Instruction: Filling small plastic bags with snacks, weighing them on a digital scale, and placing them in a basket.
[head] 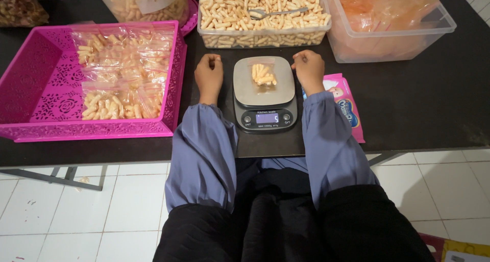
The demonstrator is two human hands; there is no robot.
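Note:
A small clear bag of pale stick snacks [263, 74] lies on the steel platform of a digital kitchen scale [265, 114] on a dark table. My left hand [209, 76] rests as a loose fist on the table just left of the scale, holding nothing. My right hand [309, 70] rests the same way at the scale's right edge, fingers curled, with nothing in it. Both arms wear grey-blue sleeves.
A pink perforated basket [30, 88] at the left holds several filled snack bags. Behind the scale stands a clear tub of loose snacks [263, 37] with a metal spoon [275, 12]. A clear tub of plastic bags [398, 42] sits at the right, a pink package [347, 104] beside my right sleeve.

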